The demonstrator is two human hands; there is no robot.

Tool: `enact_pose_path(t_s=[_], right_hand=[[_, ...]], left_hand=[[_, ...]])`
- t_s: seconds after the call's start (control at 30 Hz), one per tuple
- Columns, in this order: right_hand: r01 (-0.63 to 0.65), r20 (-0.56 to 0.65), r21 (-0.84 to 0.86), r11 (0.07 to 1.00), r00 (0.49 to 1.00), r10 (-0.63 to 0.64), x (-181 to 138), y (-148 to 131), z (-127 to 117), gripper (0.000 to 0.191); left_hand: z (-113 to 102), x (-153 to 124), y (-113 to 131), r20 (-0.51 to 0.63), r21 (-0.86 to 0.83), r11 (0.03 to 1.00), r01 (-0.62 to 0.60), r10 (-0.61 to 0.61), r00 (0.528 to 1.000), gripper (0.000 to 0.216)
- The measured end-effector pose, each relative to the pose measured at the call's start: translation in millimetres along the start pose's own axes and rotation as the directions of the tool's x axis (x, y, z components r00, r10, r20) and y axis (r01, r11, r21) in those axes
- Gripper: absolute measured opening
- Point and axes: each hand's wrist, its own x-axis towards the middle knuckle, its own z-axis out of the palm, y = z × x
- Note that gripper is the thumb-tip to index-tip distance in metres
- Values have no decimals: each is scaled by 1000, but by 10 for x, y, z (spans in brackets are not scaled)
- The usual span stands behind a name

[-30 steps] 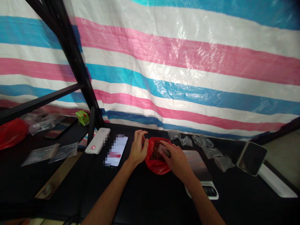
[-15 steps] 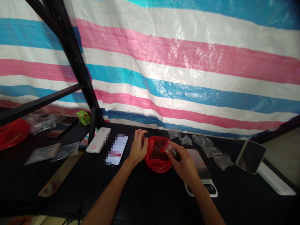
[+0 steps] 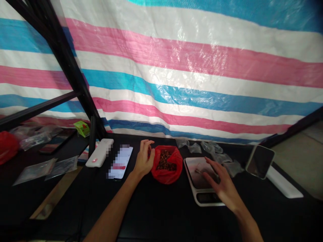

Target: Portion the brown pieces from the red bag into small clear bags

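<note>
A red plastic bag [image 3: 167, 178] stands with its mouth wide apart on the black table, holding many small brown pieces [image 3: 165, 161]. My left hand [image 3: 145, 158] rests at the bag's left side, fingers loosely bent and apart, with nothing in them. To the right of the bag lies a white kitchen scale [image 3: 199, 199] with a shiny plate. Over that plate hovers my right hand [image 3: 220, 181], thumb and fingers spread. A faint pale shape on the plate may be a reflection or a small clear bag; I cannot tell.
Left of my left hand lie a lit phone [image 3: 122, 163] and a white power bank [image 3: 100, 153]. Several small clear bags [image 3: 222, 158] line the back edge. A dark-screened device [image 3: 260, 162] stands at right. A black frame post [image 3: 68, 74] rises at left before the striped sheet.
My right hand has moved from the red bag to the right, over the scale. The small clear bag seen in it earlier no longer shows clearly. The view has shifted slightly.
</note>
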Motion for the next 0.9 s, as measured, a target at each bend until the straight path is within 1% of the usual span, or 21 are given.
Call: enact_pose_path(t_s=[0.07, 0.1, 0.13, 0.2, 0.27, 0.33, 0.4, 0.47, 0.53, 0.7, 0.9], right_hand=[[-27, -102, 63, 998, 994, 34, -50, 69, -40, 56], [-58, -153, 105, 993, 985, 74, -84, 116, -49, 55], [-100, -199, 155, 983, 971, 130, -124, 169, -48, 55], [-194, -270, 277, 941, 924, 270, -213, 284, -17, 56], [-265, -305, 405, 875, 863, 403, -300, 392, 39, 59], [-296, -324, 511, 807, 803, 500, -362, 477, 91, 61], [-305, -338, 573, 761, 757, 558, -389, 535, 119, 61], [-301, -355, 596, 745, 733, 580, -391, 569, 126, 58], [-301, -358, 594, 746, 731, 581, -383, 587, 125, 57], [-315, -322, 580, 752, 759, 566, -387, 622, 139, 55], [-358, -270, 555, 751, 776, 570, -400, 633, 148, 59]], left_hand=[[1, -1, -5, -2, 2, 1000, 7, -7, 1000, 27], [3, -1, -7, -3, 0, 1000, 12, -12, 1000, 26], [4, -1, -8, -3, -3, 1000, 16, -16, 1000, 26], [9, -1, -11, -4, -9, 1000, 21, -21, 1000, 26], [13, -2, -11, -3, -8, 1000, 20, -20, 1000, 26], [14, -1, -11, -4, -1, 1000, 18, -18, 1000, 26], [11, 3, -13, -9, 8, 1000, 19, -19, 1000, 25], [3, 10, -20, -18, 20, 1000, 19, -19, 1000, 25], [-7, 20, -33, -26, 30, 999, 18, -17, 1000, 25], [-11, 40, -77, -57, 39, 999, 23, -21, 998, 23], [8, 48, -89, -74, 36, 999, 10, -7, 997, 23]])
